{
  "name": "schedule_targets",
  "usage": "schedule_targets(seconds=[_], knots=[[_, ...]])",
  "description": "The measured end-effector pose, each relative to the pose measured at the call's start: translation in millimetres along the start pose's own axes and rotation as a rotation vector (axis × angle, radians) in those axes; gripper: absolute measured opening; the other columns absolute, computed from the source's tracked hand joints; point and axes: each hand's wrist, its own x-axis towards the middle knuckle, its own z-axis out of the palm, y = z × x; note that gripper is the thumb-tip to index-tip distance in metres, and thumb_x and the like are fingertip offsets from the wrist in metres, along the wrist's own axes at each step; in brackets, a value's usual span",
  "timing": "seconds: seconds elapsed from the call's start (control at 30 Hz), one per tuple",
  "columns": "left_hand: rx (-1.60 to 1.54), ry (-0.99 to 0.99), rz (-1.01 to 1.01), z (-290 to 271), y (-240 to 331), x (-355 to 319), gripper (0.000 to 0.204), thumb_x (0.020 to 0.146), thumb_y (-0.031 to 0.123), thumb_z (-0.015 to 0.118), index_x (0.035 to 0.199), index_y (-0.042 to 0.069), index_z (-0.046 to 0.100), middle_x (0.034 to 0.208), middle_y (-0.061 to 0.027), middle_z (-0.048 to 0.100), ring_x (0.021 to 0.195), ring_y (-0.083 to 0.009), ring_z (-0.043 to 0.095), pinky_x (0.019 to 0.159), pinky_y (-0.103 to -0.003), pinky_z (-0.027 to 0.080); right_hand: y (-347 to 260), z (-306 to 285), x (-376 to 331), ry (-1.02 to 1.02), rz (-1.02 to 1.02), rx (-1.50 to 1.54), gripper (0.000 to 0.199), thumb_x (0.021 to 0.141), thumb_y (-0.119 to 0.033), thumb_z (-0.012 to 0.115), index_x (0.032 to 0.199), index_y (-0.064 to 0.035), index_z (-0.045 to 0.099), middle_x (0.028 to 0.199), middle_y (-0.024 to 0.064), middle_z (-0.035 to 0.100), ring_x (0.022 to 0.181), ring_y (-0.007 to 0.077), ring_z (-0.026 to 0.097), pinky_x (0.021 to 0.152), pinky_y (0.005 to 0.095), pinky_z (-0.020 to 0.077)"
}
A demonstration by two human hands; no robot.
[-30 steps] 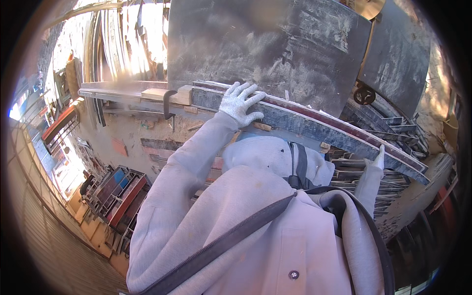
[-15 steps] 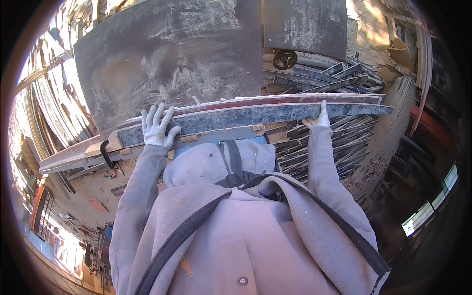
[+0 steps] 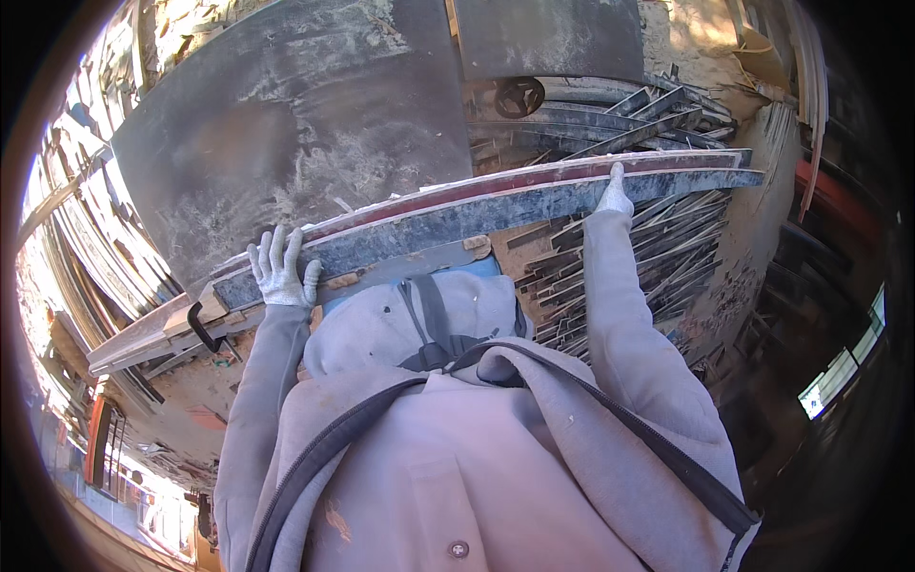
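Observation:
A long, dark-stained plank (image 3: 419,224) lies across in front of me on its supports, its far edge beside a dark red strip (image 3: 477,191). My left hand (image 3: 283,272), in a pale dusty glove, rests over the plank's left part with its fingers spread. Toward the right end, my right hand (image 3: 615,194) grips the plank, thumb stretched across the top. The fingers of that hand are hidden below the plank. Left of my left hand, a black clamp (image 3: 202,329) sits at a wooden block near the plank's end.
A large dark panel table (image 3: 295,114) stands beyond the plank, with a second panel (image 3: 553,38) at its right. A black handwheel (image 3: 519,96) shows between panel and strips. Stacked dark strips (image 3: 658,248) lie below at the right, and long boards (image 3: 105,219) at far left.
The view has turned, so the plank slants more, its right end farther away. My right hand has moved forward with its thumb over the plank; my left hand stays spread on it.

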Motion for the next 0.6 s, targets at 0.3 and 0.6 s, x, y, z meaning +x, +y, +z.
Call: schedule_targets(seconds=[0.3,0.6], knots=[[0.032,0.03,0.014,1,-1,-1,0.071,0.091,0.05,0.065,0.152,0.018,0.05,0.148,-0.0145,0.046,0.144,-0.0389,0.037,0.126,-0.064,0.019,70,18,52,-0.403,0.027,0.679,0.085,0.087,-0.073,0.07,0.152,-0.0205,0.055,0.154,0.0049,0.057,0.142,0.0312,0.051,0.119,0.0601,0.0352],[0.046,0.063,-0.011,8,57,8,0.074,0.092,0.051,0.067,0.156,0.019,0.046,0.161,-0.0187,0.035,0.154,-0.0431,0.023,0.128,-0.065,0.011,71,25,72,-0.414,-0.004,0.753,0.093,0.087,-0.073,0.07,0.155,-0.0126,0.049,0.153,0.0108,0.056,0.14,0.0327,0.051,0.121,0.0527,0.0347]])
